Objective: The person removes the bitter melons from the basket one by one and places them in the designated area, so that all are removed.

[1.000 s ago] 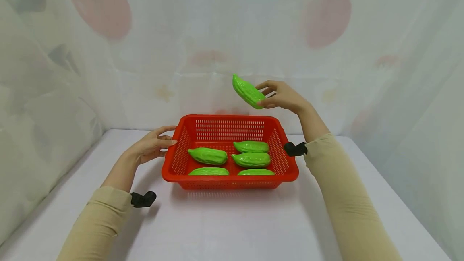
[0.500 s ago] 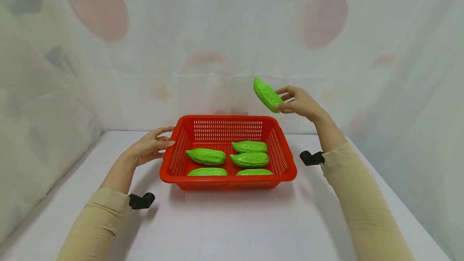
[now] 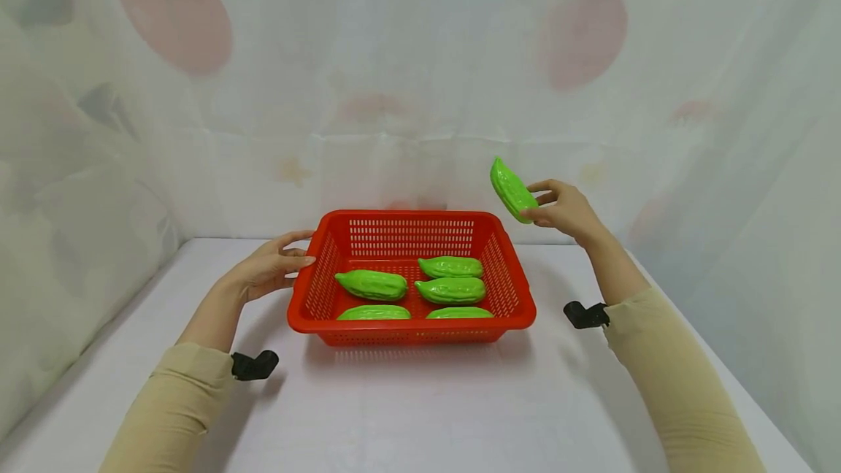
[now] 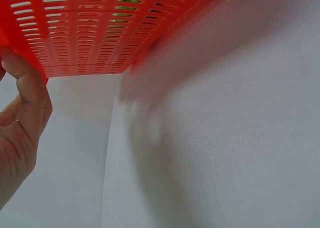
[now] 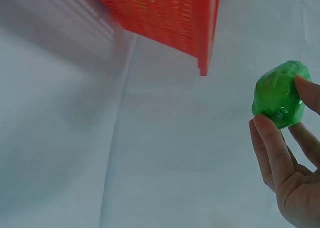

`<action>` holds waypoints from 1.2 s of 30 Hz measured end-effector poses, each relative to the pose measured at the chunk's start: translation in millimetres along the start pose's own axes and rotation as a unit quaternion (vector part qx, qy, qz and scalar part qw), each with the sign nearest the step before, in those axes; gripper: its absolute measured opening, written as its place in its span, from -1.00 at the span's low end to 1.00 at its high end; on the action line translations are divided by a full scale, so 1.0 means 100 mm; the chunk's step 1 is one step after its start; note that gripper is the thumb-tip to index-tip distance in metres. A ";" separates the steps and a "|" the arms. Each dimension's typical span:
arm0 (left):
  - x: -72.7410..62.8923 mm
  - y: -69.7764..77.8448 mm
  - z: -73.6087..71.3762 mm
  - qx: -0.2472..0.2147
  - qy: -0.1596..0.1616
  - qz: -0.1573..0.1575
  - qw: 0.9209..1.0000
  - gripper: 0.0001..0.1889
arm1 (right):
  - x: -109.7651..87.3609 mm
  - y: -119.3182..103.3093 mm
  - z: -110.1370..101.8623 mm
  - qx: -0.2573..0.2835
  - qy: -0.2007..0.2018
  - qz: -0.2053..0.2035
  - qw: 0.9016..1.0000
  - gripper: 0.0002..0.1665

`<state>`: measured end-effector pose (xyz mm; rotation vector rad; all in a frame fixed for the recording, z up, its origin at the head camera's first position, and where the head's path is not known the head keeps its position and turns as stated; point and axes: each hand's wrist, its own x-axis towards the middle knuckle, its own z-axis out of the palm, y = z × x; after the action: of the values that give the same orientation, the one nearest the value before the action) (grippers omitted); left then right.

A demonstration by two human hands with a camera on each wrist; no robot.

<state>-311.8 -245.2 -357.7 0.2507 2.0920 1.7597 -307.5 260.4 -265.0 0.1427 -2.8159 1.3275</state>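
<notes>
Five glossy green, ridged gourds (image 3: pixel 372 285) lie in a red, rectangular, perforated plastic basket (image 3: pixel 412 325) on a white table (image 3: pixel 420 422), two toward the left and three toward the right. At the basket's left side, a person's left hand (image 3: pixel 272 268) grips the rim with bent fingers and thumb. Near the far right corner, the right hand (image 3: pixel 568 209) pinches a single raised green gourd (image 3: pixel 512 192) between thumb and fingertips, apart from the basket, its pointed end tilted up and left. Beige sleeves (image 3: pixel 683 385) cover both forearms
</notes>
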 end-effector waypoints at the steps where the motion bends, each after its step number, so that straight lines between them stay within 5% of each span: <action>1: 0.00 0.00 0.00 0.000 0.000 0.000 1.000 -0.19 | -0.01 0.03 0.00 0.002 0.004 0.004 1.000 -0.25; 25: 0.00 0.01 -0.01 -0.011 -0.004 -0.001 1.000 -0.20 | -0.18 0.62 0.15 0.018 0.013 0.088 0.996 -0.16; 36: -0.01 0.02 -0.02 -0.015 -0.005 0.000 1.000 -0.21 | -0.23 0.85 0.25 -0.022 0.018 0.121 0.992 -0.15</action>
<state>-312.0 -246.5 -355.6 0.2491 2.0574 1.7844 -292.3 296.1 -347.7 -0.2300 -2.9025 1.2909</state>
